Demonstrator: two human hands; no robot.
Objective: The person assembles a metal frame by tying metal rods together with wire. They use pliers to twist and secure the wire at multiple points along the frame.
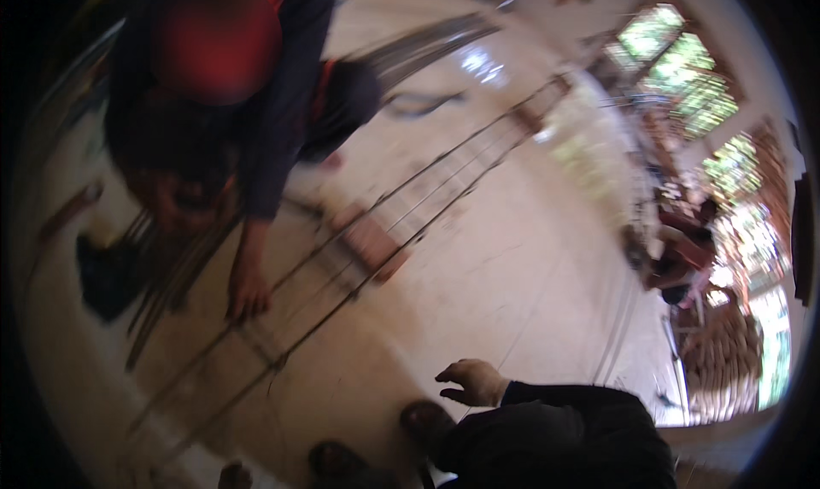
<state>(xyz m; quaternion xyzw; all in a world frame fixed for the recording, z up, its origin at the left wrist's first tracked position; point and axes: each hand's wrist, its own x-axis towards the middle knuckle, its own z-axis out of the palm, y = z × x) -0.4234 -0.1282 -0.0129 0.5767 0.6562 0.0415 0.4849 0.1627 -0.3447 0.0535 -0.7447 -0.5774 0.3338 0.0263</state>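
My right hand point(475, 381) reaches out over the floor from a dark sleeve, fingers apart with nothing in them. At the lower left edge a small dark shape point(235, 476) may be part of my left hand; its fingers cannot be made out. A long frame of thin metal rods point(410, 205) with cross ties runs from the lower left to the far right. It rests across a reddish brick point(372, 243), with another brick point(531, 120) beneath its far end. A crouching person's hand point(248, 294) touches the frame's near left part.
Loose rods point(162, 292) lie beside the crouching person, next to a dark bag-like thing point(111, 275). More rods point(427, 49) are bundled behind. My feet point(427, 422) stand near the frame. Other people point(683, 254) sit by the windows at right, near stacked sacks point(724, 365).
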